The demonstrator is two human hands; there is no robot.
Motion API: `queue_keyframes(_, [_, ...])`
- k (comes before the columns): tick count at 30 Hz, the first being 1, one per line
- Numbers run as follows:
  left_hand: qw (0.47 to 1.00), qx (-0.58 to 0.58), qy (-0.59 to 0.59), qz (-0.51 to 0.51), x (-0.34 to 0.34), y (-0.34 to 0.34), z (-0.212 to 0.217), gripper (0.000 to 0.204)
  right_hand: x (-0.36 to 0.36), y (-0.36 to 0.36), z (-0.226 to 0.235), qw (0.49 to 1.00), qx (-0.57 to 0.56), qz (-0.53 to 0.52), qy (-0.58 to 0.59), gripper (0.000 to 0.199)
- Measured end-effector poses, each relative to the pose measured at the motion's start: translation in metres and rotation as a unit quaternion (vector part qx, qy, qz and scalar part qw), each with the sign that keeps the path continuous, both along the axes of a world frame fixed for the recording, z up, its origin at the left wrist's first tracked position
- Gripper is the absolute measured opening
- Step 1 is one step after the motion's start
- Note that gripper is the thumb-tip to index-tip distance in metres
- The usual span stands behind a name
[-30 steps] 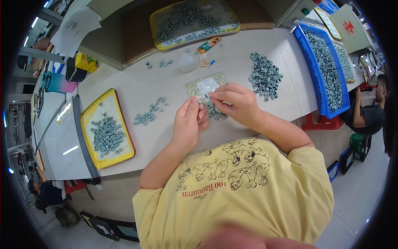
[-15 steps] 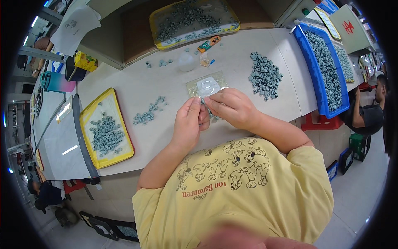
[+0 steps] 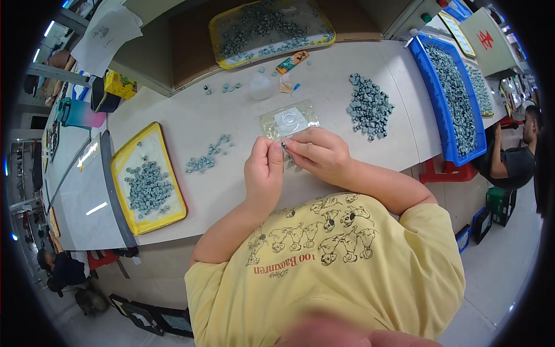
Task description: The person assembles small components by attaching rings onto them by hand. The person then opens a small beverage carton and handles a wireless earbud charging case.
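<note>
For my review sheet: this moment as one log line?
left hand: pinching small part | right hand: pinching same part | clear bag: beyond hands

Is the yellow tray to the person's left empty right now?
No: the yellow tray holds a heap of small grey-green parts in its middle.

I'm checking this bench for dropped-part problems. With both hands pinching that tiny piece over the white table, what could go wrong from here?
The small dark part is pinched between the left hand and the right hand near the table's front edge; a slip could send it off the table. The clear plastic bag lies just beyond the fingers and might get nudged. The loose pile of grey-green pieces could be scattered by the right forearm.
</note>
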State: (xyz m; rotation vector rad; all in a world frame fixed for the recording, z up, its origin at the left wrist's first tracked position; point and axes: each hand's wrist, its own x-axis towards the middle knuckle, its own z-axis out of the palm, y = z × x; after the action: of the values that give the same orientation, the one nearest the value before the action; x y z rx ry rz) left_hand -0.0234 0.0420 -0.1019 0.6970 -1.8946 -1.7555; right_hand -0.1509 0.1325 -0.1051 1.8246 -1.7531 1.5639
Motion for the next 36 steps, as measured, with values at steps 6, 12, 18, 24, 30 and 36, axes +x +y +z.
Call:
queue_keyframes(6, [0.994, 0.071, -0.076, -0.025, -0.001, -0.004, -0.001, 0.025, -0.04, 0.009, 0.023, 0.983, 0.161, 0.079, -0.029, 0.019])
queue_keyframes(12, [0.977, 0.145, -0.141, -0.072, -0.003, -0.006, 0.0, 0.023, -0.085, 0.031, 0.034, 0.908, 0.407, -0.097, 0.019, 0.015])
queue_keyframes(18, [0.929, 0.361, 0.012, -0.082, -0.007, -0.01, 0.004, 0.012, -0.087, 0.035, 0.027, 0.849, 0.501, -0.159, 0.059, 0.018])
queue_keyframes(24, [0.927, 0.367, 0.05, -0.059, -0.012, -0.008, 0.004, 0.015, -0.082, 0.029, 0.018, 0.908, 0.402, -0.118, -0.01, 0.014])
queue_keyframes(30, [0.917, 0.387, 0.004, -0.092, -0.011, -0.009, 0.002, 0.016, -0.051, 0.015, 0.029, 0.942, 0.312, 0.006, -0.121, 0.01])
queue_keyframes(36, [0.909, 0.404, -0.003, -0.107, -0.012, -0.008, 0.0, 0.021, -0.026, 0.008, 0.018, 0.96, 0.248, 0.024, -0.124, 0.01])
